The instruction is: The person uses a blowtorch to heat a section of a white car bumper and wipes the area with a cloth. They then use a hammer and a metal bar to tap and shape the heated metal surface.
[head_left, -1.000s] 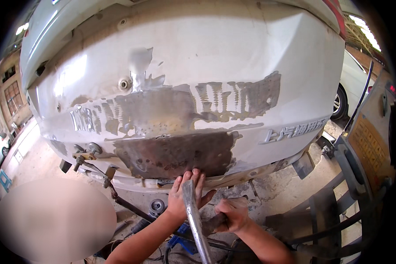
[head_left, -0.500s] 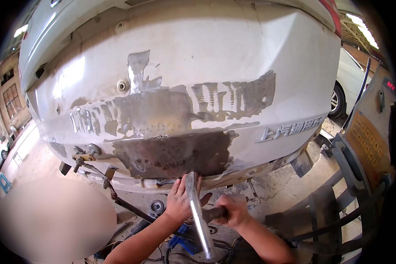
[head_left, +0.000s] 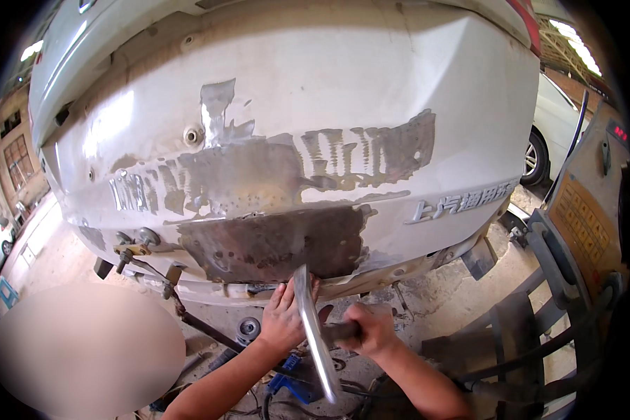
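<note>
My right hand (head_left: 372,327) is wrapped round the dark handle of a hammer (head_left: 315,343) with a long, shiny metal head. The upper end of that head meets the lower edge of a bare-metal patch (head_left: 273,245) on a white car's rear panel (head_left: 371,70). Just left of the hammer, my left hand (head_left: 281,325) has its fingers stretched up against the panel's lower edge. Part of this hand is hidden behind the hammer head. A small dark shape shows between the hammer and my right hand; I cannot make out what it is.
A metal rod with a clamp (head_left: 168,283) is fixed at the panel's lower left. Below lie a blue power tool (head_left: 290,381), a round-headed tool (head_left: 248,329) and cables. A machine with a panel (head_left: 577,224) stands right, another car (head_left: 549,133) behind it.
The hammer head has moved up slightly, with my right hand still gripping the handle. My left hand stays at the panel's edge. The view has shifted a little.
</note>
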The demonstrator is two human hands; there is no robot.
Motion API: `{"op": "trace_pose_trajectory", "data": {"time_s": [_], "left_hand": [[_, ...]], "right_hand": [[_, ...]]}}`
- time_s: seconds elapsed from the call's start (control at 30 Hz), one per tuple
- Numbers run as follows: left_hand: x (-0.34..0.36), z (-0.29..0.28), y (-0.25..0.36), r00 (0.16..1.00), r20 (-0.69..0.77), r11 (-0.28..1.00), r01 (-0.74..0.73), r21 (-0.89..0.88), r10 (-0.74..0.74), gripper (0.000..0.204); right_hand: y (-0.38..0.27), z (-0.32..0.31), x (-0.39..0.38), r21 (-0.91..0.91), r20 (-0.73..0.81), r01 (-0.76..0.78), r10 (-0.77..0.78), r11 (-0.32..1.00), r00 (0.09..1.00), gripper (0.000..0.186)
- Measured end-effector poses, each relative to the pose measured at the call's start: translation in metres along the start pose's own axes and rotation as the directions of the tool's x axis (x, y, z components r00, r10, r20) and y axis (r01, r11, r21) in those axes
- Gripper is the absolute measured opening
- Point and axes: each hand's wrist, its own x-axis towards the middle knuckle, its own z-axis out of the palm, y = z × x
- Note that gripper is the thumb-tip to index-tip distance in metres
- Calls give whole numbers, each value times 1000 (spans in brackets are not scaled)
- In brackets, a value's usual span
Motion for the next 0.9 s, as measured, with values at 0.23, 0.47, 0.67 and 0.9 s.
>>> {"op": "trace_pose_trajectory", "data": {"time_s": [0.23,0.47,0.67,0.9], "left_hand": [[-6,4,1,995,63,997,80,12,-81,54],[-5,4,-4,1000,-8,999,0,40,0,67],[-2,2,-2,1000,-12,995,9,96,-8,70],[-2,0,-4,1000,20,997,0,78,-2,71]], "right_hand": [[-1,-3,1,50,-58,-146,149,988,987,56],[4,-7,0,58,-57,-20,24,998,998,57],[5,-18,1,154,-36,85,-81,984,996,59],[5,-19,-3,56,-33,89,-87,994,996,59]]}}
